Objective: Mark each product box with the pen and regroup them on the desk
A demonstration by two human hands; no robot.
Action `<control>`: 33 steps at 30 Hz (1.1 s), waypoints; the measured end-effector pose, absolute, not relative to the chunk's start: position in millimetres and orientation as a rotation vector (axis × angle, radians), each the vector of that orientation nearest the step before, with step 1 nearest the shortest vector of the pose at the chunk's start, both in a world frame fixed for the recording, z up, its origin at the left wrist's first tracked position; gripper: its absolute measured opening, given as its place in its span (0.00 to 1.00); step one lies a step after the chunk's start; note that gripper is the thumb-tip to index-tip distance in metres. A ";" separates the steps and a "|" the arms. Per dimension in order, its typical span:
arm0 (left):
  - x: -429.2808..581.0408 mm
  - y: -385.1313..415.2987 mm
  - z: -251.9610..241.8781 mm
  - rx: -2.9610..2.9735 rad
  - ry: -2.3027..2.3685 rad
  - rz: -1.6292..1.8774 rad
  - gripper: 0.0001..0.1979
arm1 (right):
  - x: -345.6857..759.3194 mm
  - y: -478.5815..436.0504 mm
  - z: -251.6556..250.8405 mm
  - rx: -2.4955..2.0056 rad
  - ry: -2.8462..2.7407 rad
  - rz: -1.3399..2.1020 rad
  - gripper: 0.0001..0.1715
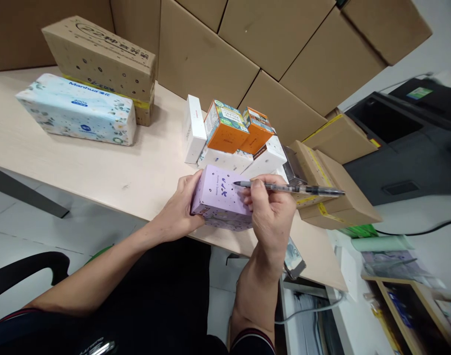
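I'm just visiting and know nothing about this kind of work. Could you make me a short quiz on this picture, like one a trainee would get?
1. True or false: in the picture, the light-blue pack marked Manhua lies to the right of the left hand.

2. Fill in the blank: the right hand holds a ____.

3. Multiple choice: what colour is the top face of the box that the left hand grips?
a) orange
b) purple
c) white

Key:
1. False; it lies to the left.
2. Pen; its tip points at that top face.
3. b, purple.
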State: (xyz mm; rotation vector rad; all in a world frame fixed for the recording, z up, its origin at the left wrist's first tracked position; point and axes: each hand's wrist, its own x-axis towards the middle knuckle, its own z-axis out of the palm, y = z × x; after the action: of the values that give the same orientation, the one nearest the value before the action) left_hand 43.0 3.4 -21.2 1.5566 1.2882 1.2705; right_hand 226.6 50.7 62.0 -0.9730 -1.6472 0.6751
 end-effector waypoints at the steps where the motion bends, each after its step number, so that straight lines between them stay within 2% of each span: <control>1: 42.8 3.5 -21.4 1.556 1.290 1.270 0.55 | 226.1 49.7 62.6 -0.948 -1.572 0.684 0.11; 5: 42.8 4.1 -21.9 1.531 1.293 1.269 0.55 | 239.7 46.9 61.2 -0.821 -1.248 0.644 0.07; 9: 43.6 4.7 -24.2 1.478 1.273 1.299 0.55 | 282.9 46.6 44.2 -1.004 -1.161 0.528 0.13; 15: 44.9 4.8 -28.9 1.418 1.242 1.392 0.55 | 318.8 48.2 12.2 -1.781 -1.858 0.502 0.18; 18: 45.2 4.5 -28.1 1.414 1.243 1.399 0.54 | 307.3 52.5 7.0 -1.960 -2.050 0.404 0.19; 26: 44.2 4.5 -26.2 1.447 1.248 1.382 0.54 | 282.1 65.9 5.5 -2.181 -1.964 0.222 0.21; 29: 43.8 5.4 -28.5 1.439 1.239 1.390 0.55 | 287.4 63.7 2.3 -2.101 -1.913 0.144 0.22; 31: 43.6 5.9 -29.2 1.434 1.231 1.391 0.55 | 300.8 58.3 0.6 -1.979 -1.839 0.079 0.26; 33: 43.4 6.0 -28.8 1.433 1.226 1.388 0.54 | 323.2 50.7 -0.2 -1.891 -1.783 0.031 0.34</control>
State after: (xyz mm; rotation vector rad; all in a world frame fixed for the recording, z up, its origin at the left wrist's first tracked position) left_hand 43.4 6.0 -28.8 1.4331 1.2263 1.3876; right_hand 323.2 50.7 -0.2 -1.8910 -1.7830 0.0308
